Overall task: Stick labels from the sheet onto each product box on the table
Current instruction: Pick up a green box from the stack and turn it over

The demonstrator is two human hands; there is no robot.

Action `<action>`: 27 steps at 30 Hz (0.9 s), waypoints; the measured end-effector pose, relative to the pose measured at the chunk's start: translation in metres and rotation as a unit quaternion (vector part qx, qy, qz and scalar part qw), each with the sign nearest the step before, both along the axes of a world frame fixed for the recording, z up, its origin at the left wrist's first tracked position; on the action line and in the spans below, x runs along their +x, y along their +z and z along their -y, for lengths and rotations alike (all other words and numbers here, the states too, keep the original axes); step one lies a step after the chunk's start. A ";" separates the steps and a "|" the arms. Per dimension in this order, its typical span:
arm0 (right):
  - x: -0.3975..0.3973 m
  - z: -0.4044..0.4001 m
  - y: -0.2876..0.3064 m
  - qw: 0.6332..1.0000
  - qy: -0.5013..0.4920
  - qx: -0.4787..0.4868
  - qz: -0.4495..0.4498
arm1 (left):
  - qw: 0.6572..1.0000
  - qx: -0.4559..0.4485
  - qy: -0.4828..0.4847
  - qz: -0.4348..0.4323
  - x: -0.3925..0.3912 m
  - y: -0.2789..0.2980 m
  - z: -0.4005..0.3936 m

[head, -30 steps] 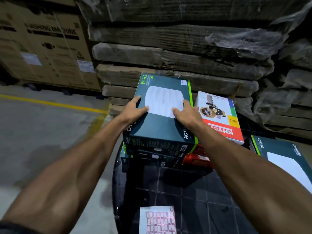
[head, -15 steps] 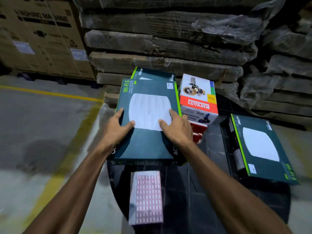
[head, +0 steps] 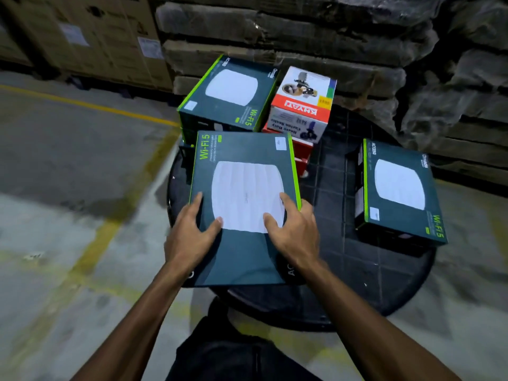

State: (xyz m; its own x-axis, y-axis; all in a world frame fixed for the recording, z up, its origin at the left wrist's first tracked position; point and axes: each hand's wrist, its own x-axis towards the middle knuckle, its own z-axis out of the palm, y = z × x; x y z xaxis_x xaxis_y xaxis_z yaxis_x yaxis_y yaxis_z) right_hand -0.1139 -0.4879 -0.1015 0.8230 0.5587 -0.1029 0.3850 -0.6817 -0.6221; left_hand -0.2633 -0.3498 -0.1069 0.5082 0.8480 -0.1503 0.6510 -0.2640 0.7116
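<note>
My left hand (head: 189, 237) and right hand (head: 295, 233) grip a dark teal Wi-Fi box (head: 243, 145) by its near sides, thumbs lying on its top. The box is over the near left part of a round black table (head: 343, 284). A small white label (head: 280, 143) sits in its far right corner. A second teal box (head: 231, 92) stands at the back on a stack. Beside it is a red and white box (head: 302, 105). A third teal box (head: 398, 188) lies at the right. The label sheet is hidden.
Wrapped stacks of flattened cardboard (head: 302, 31) rise right behind the table. Brown cartons (head: 90, 37) stand at the back left. A yellow floor line (head: 90, 105) crosses the concrete floor on the left. My dark trousers (head: 233, 353) show below the table's edge.
Both hands have drawn the teal box off the back stack and towards me. It now covers the spot where the label sheet lay. The view has tilted further down.
</note>
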 end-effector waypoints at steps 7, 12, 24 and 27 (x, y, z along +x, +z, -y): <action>0.009 0.083 -0.041 0.994 -0.045 -0.086 -0.049 | 0.996 -0.063 -0.059 -0.031 0.024 -0.051 0.068; 0.015 0.119 -0.074 0.985 -0.107 -0.094 -0.098 | 0.985 -0.088 -0.136 -0.060 0.052 -0.084 0.082; 0.021 0.135 -0.107 0.983 -0.040 -0.054 -0.170 | 0.952 -0.120 -0.277 -0.047 0.043 -0.117 0.051; -0.004 0.155 -0.114 0.983 -0.002 -0.096 -0.155 | 0.925 -0.102 -0.350 -0.106 0.005 -0.129 0.058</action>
State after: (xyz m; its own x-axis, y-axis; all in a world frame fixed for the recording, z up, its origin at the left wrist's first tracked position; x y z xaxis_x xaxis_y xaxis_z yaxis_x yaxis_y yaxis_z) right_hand -0.1174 -0.6427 -0.2157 0.7380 0.5008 -0.4523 0.1941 -0.7994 -0.5685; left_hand -0.2586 -0.4076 -0.2356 0.8627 0.2661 -0.4300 0.5024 -0.5481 0.6687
